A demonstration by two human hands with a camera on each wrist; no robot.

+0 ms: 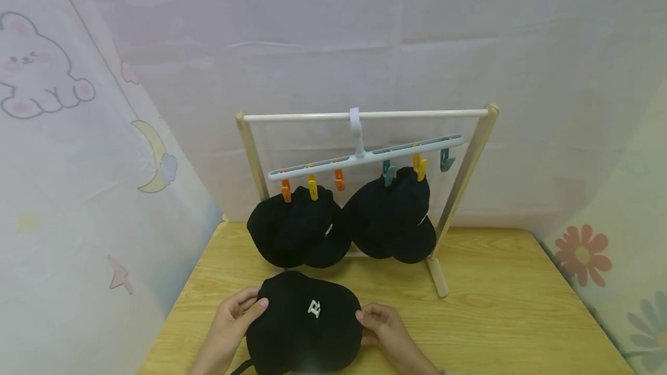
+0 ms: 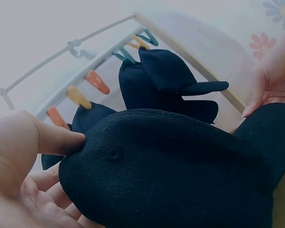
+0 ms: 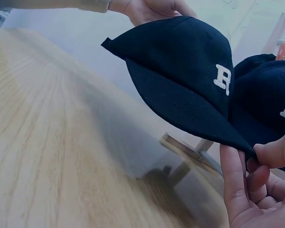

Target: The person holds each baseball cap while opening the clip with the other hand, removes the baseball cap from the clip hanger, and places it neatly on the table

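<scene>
Between both hands, a black baseball cap (image 1: pixel 292 326) with a white letter R is held up over the near part of the table. My left hand (image 1: pixel 231 320) pinches the crown's back side, thumb on top and fingers beneath. With thumb and fingers, my right hand (image 1: pixel 384 328) grips the brim's edge; the right wrist view shows that brim (image 3: pixel 180 107) above the wood. Behind, two more black caps, a left one (image 1: pixel 297 230) and a right one (image 1: pixel 391 216), hang from clips on a pale blue hanger (image 1: pixel 365 158), which tilts down to the left.
The hanger hooks over the white bar of a wooden rack (image 1: pixel 464 181) standing on the wooden table (image 1: pixel 500 300). An orange clip (image 1: pixel 339 179) and a green clip (image 1: pixel 446 161) hold nothing. Printed cloth (image 1: pixel 172 28) surrounds the table at the back and sides.
</scene>
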